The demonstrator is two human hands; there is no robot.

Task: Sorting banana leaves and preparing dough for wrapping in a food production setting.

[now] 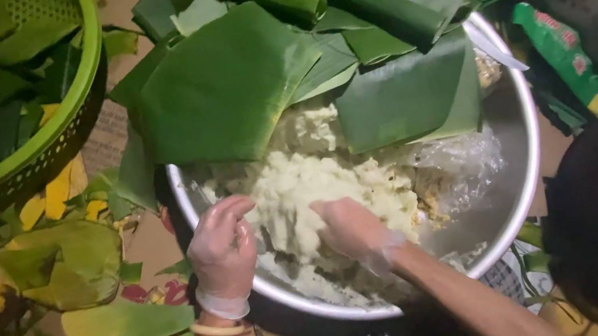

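Both hands inside the big metal basin (pixel 523 155), in thin clear gloves. Left hand (pixel 222 250) at the near-left rim of the basin, fingers bent and loosely half open, tips touching the edge of the pale yellowish dough mass (pixel 311 190), not closed around anything. Right hand (pixel 353 228) in the middle of the basin, fingers curled down, pressed into the same dough; how tight, cannot tell. Banana leaf pieces (pixel 221 92) over the far rim of the basin. Green plastic basket (pixel 74 108) with more leaves left of the basin.
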